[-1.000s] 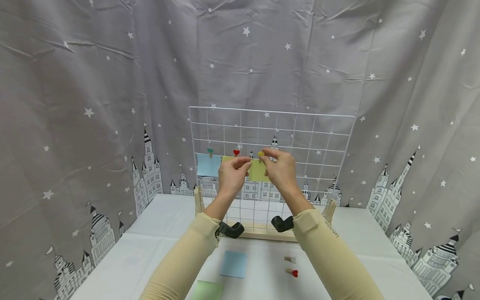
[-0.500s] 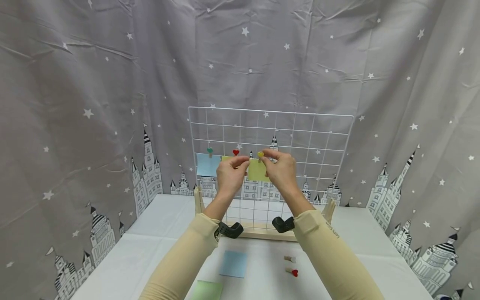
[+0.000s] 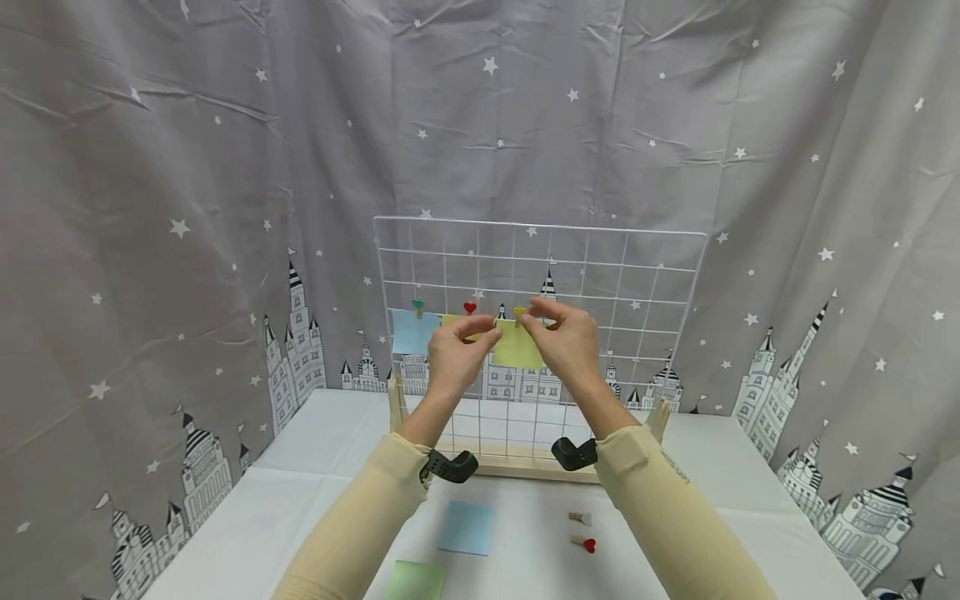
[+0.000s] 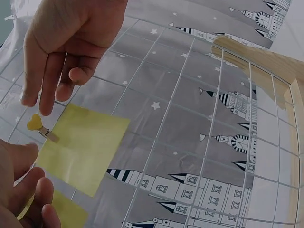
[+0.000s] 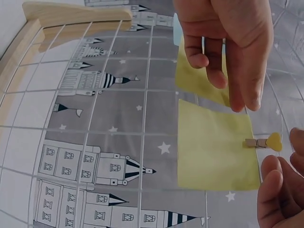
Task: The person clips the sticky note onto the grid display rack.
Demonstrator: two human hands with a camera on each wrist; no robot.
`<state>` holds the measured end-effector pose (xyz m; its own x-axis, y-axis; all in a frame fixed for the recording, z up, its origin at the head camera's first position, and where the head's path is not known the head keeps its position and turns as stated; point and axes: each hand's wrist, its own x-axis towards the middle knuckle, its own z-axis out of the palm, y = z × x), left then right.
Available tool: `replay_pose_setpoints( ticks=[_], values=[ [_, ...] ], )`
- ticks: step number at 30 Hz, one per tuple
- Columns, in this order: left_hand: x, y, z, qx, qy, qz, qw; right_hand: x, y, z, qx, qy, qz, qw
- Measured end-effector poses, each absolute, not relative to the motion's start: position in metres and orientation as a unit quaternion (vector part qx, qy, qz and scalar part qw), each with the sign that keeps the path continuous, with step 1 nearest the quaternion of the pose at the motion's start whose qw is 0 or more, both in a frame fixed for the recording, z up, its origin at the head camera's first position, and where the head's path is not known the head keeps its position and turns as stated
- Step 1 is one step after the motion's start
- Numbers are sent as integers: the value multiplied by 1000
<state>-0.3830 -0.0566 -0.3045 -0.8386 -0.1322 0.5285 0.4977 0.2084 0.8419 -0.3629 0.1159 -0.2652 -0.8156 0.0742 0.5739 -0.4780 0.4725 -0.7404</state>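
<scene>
A yellow paper note (image 3: 516, 348) hangs on the white wire grid (image 3: 630, 300), held at its top edge by a small wooden clothespin with a yellow heart (image 5: 273, 141). My left hand (image 3: 453, 354) is at the note's upper left corner, thumb and fingers loosely bent; in the right wrist view I see nothing gripped. My right hand (image 3: 567, 343) is beside the clothespin, and in the left wrist view its fingertips stand apart from the yellow heart. Left of this note hang another yellow note (image 5: 190, 73) under a red heart clothespin (image 3: 470, 307) and a blue note (image 3: 411, 333) under a green heart clothespin (image 3: 418, 305).
On the white table (image 3: 300, 500) lie a blue note pad (image 3: 466, 527), a green note (image 3: 415, 581), a white-tipped clothespin (image 3: 580, 517) and a red heart clothespin (image 3: 583, 543). A wooden base (image 3: 517, 467) supports the grid. A grey castle-print curtain (image 3: 225, 167) hangs behind.
Both hands have moved slightly apart, the left to the left and the right to the right, with fingers coming off the note and clothespin. The note stays hanging.
</scene>
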Motion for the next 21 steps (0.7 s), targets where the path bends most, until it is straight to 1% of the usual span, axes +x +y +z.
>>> replay_pose_setpoints(
  ticks=[6, 12, 21],
  values=[
    [-377, -59, -304, -133, -741, -612, 243, -356, 125, -267, 140, -807, 508, 267],
    [-370, -63, -307, -139, -755, -601, 223, -351, 131, -272, 136, -806, 519, 250],
    [-360, -73, -308, -133, -768, -593, 202, -345, 149, -277, 132, -800, 532, 245]
  ],
)
